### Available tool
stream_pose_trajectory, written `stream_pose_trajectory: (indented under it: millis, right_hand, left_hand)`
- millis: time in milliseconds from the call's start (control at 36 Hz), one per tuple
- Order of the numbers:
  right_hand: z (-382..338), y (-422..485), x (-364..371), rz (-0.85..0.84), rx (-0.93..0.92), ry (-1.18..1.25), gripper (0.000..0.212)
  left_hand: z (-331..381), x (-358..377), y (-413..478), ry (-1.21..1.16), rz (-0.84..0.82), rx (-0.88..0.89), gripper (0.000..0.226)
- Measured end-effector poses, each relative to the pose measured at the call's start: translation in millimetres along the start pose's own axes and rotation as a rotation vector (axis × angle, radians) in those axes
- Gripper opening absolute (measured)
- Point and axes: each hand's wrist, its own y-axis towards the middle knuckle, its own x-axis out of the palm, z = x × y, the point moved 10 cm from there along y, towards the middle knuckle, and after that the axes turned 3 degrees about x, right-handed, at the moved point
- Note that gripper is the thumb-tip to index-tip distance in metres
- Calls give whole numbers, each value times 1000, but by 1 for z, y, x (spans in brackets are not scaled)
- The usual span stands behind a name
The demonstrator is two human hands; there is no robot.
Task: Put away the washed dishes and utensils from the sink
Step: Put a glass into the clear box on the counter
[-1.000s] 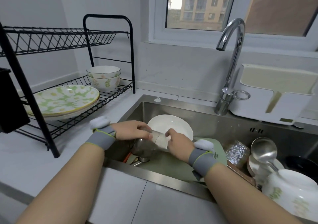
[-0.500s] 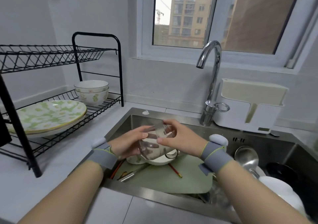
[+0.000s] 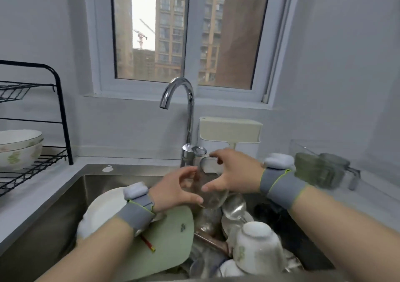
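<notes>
A clear drinking glass (image 3: 208,191) hangs tilted above the steel sink (image 3: 71,197), just in front of the tap base. My left hand (image 3: 176,189) grips its left side and my right hand (image 3: 234,171) grips its rim and right side. Below them lie a white plate (image 3: 104,208), a pale green cutting board (image 3: 171,236) with a red chopstick (image 3: 147,243) on it, a steel ladle (image 3: 234,208) and an upturned white bowl (image 3: 255,247). Both wrists wear grey bands.
A black wire dish rack (image 3: 43,158) on the left counter holds stacked floral bowls (image 3: 19,147). The chrome tap (image 3: 184,117) rises behind the sink, with a cream holder (image 3: 230,130) beside it. A clear container with glass mugs (image 3: 324,169) stands on the right counter.
Both hands have lifted the glass out of the sink and carried it rightward toward the tap. My view has swung right, so the rack's plates have left the frame.
</notes>
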Motion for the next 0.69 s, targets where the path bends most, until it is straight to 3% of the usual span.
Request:
stream_pose_trajectory:
  millis: [139, 250, 417, 556, 694]
  right_hand:
    - [62, -24, -69, 121, 90, -126, 92]
    - [106, -41, -138, 285, 200, -166, 86]
    - [198, -60, -199, 418, 440, -163, 80]
    - [278, -70, -172, 314, 661, -171, 67]
    - [330, -70, -118, 105, 793, -222, 70]
  left_hand:
    - [63, 58, 58, -5, -27, 128, 64]
    - [116, 92, 95, -75, 53, 198, 50]
    - [148, 169, 133, -68, -28, 156, 49]
    - [143, 220, 143, 73, -71, 145, 51]
    - [128, 243, 145, 155, -115, 140, 53]
